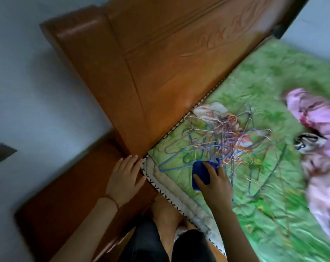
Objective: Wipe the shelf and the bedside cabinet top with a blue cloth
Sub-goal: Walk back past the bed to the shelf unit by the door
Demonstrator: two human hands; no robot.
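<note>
- Your right hand (212, 183) grips the blue cloth (200, 175) on the green bedspread (264, 214), just beside tangled wire hangers (226, 140).
- Your left hand (125, 176) lies flat, fingers straight, on the bedside cabinet top (69, 195).
- The cabinet lies left of the cloth, likely the next surface to wipe.

Both forearms enter from the bottom edge and reach toward 12 o'clock. The left hand (124, 178) lies flat, palm down, fingers straight and together, tips toward 1 o'clock; a thin red band circles its wrist. The right hand (214, 183), at 3 o'clock of the left, curls thumb and fingers around a blue cloth (200, 173), apparently pinching it, though blur softens the fingertips.
</note>
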